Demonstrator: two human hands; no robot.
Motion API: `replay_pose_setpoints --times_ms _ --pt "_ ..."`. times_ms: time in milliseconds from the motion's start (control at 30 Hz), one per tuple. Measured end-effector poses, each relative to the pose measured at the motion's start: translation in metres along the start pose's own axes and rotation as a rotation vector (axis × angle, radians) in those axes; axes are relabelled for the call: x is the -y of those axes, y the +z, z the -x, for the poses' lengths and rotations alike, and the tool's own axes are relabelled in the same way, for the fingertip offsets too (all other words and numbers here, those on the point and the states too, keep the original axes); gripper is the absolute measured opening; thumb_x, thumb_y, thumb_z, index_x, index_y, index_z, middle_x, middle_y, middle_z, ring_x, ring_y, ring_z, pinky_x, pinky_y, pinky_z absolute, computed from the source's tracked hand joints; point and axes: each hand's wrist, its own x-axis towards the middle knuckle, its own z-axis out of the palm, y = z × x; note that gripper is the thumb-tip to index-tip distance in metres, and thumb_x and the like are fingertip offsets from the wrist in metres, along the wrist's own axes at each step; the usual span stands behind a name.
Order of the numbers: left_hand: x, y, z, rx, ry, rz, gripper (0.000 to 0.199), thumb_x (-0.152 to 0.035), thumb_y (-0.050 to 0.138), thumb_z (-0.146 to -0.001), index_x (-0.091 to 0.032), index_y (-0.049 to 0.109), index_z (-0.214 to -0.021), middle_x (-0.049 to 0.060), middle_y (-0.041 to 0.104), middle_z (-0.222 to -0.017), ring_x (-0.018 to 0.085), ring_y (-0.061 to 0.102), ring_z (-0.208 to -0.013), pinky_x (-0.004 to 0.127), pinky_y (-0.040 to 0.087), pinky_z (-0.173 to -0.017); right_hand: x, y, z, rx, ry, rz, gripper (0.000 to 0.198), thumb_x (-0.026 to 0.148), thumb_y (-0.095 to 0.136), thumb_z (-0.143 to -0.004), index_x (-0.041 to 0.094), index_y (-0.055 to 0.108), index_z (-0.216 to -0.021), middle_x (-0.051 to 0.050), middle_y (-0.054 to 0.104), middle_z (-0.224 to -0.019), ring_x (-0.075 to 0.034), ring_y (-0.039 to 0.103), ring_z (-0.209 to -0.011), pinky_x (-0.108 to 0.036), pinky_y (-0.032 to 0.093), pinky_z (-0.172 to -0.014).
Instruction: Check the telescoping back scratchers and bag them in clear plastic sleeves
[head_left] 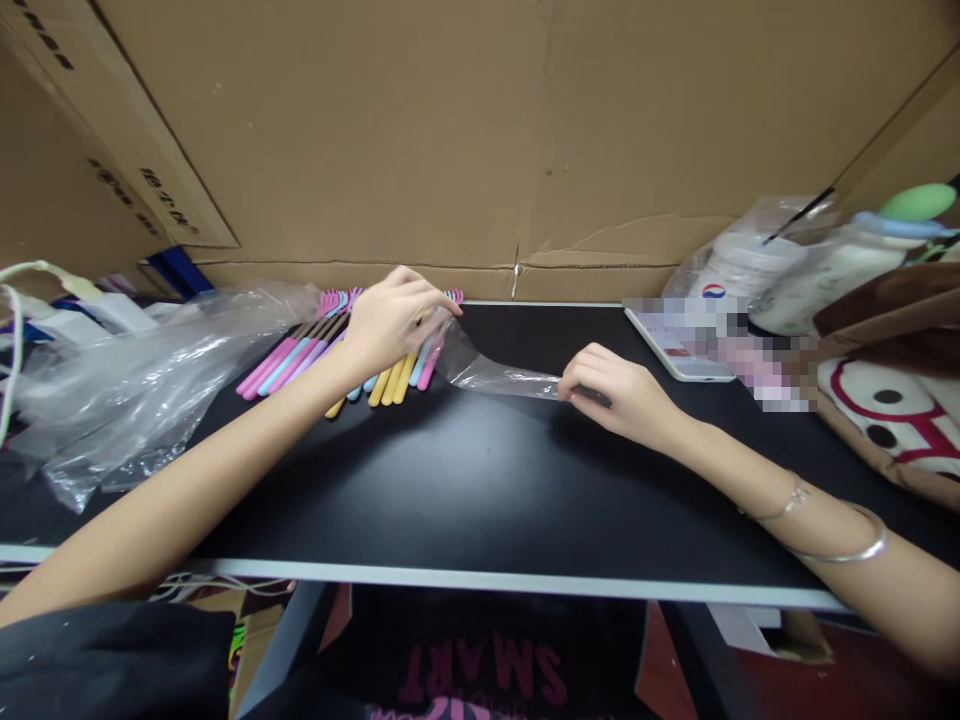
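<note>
A clear plastic bag (499, 378) is stretched between my two hands above the black desk. My left hand (397, 322) grips its left end, fingers bent downward, over the row of coloured sticks. My right hand (619, 392) pinches the other end between thumb and fingers. Below and beside my left hand lie several slim sticks with pink, blue and purple handles (289, 360) and yellow handles (394, 385). Their curled pink and blue tops show near the back of the desk. My left hand and forearm hide part of the row.
Crumpled clear plastic bags (172, 370) cover the desk's left side near white plugs and cables. At right are a phone (675, 350), a white cup (750, 260) in plastic, a bottle (832, 270) and a brown plush bag (892, 320). A cardboard wall (480, 130) stands behind.
</note>
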Motion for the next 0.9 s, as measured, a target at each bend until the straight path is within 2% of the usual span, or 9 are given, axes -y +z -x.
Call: replay_pose_setpoints --times_ms 100,233,300,367,533,633,700,800,900 --pt "0.007 0.019 -0.005 0.273 0.112 -0.164 0.037 -0.037 0.046 -0.094 -0.024 0.066 -0.123 0.007 0.066 -0.126 0.027 0.049 -0.124 0.042 0.042 -0.102 -0.006 0.003 0.000 0.012 0.038 -0.076 0.013 0.015 0.048 -0.090 0.023 0.054 -0.084 -0.003 0.063 -0.083 -0.019 0.054 -0.083 -0.032 0.046 -0.073" --pt "0.026 0.043 -0.012 0.630 0.001 -0.286 0.054 -0.046 0.038 -0.097 -0.023 0.045 -0.145 0.006 0.038 -0.156 0.030 0.029 -0.145 0.046 0.028 -0.115 -0.014 0.004 0.002 0.009 0.099 -0.144 0.010 0.016 0.051 -0.090 0.023 0.055 -0.085 -0.004 0.062 -0.085 -0.018 0.056 -0.083 -0.032 0.047 -0.074" --pt "0.031 0.049 -0.013 0.741 -0.063 -0.279 0.057 -0.045 0.030 -0.099 -0.022 0.035 -0.151 0.005 0.028 -0.161 0.028 0.023 -0.148 0.044 0.025 -0.117 -0.016 0.004 0.003 0.012 0.121 -0.142 0.010 0.015 0.051 -0.089 0.023 0.056 -0.085 -0.004 0.062 -0.085 -0.018 0.058 -0.083 -0.032 0.047 -0.075" --pt "0.033 0.050 -0.011 0.773 -0.094 -0.270 0.058 -0.040 0.025 -0.100 -0.019 0.029 -0.154 0.006 0.023 -0.162 0.027 0.021 -0.149 0.042 0.023 -0.118 -0.016 0.004 0.004 0.016 0.130 -0.124 0.010 0.015 0.050 -0.089 0.023 0.056 -0.085 -0.004 0.063 -0.085 -0.018 0.058 -0.082 -0.032 0.047 -0.075" --pt "0.034 0.046 -0.006 0.741 -0.122 -0.281 0.060 -0.040 0.025 -0.099 -0.015 0.029 -0.154 0.008 0.025 -0.161 0.030 0.024 -0.147 0.045 0.022 -0.118 -0.013 0.003 0.002 0.039 0.117 -0.089 0.011 0.016 0.050 -0.089 0.023 0.057 -0.084 -0.004 0.065 -0.084 -0.019 0.058 -0.082 -0.034 0.045 -0.074" --pt "0.039 0.045 -0.005 0.697 -0.125 -0.261 0.060 -0.046 0.030 -0.098 -0.016 0.038 -0.150 0.009 0.032 -0.159 0.030 0.028 -0.145 0.046 0.024 -0.117 -0.011 0.000 0.000 0.034 0.116 -0.110 0.011 0.016 0.051 -0.089 0.023 0.058 -0.083 -0.004 0.065 -0.084 -0.019 0.057 -0.082 -0.034 0.046 -0.074" --pt "0.044 0.040 -0.008 0.593 -0.134 -0.183 0.055 -0.046 0.036 -0.096 -0.017 0.051 -0.141 0.009 0.043 -0.153 0.030 0.034 -0.142 0.048 0.025 -0.117 -0.011 -0.004 -0.001 0.007 0.109 -0.124 0.011 0.017 0.052 -0.089 0.023 0.058 -0.083 -0.004 0.065 -0.083 -0.019 0.057 -0.082 -0.034 0.046 -0.075" --pt "0.043 0.020 -0.016 0.335 -0.183 0.046 0.046 -0.043 0.038 -0.095 -0.018 0.066 -0.122 0.009 0.063 -0.132 0.026 0.050 -0.129 0.045 0.032 -0.113 -0.011 -0.007 -0.003 -0.073 0.090 -0.121 0.012 0.016 0.055 -0.088 0.023 0.059 -0.079 -0.003 0.065 -0.080 -0.020 0.055 -0.085 -0.036 0.045 -0.080" --pt "0.021 -0.008 -0.024 0.199 -0.214 0.237 0.053 -0.046 0.025 -0.100 -0.017 0.060 -0.127 0.009 0.063 -0.132 0.022 0.056 -0.123 0.039 0.040 -0.108 -0.005 -0.006 -0.005 -0.155 0.057 -0.093 0.015 0.014 0.057 -0.087 0.024 0.059 -0.076 -0.003 0.065 -0.078 -0.020 0.055 -0.088 -0.038 0.044 -0.083"
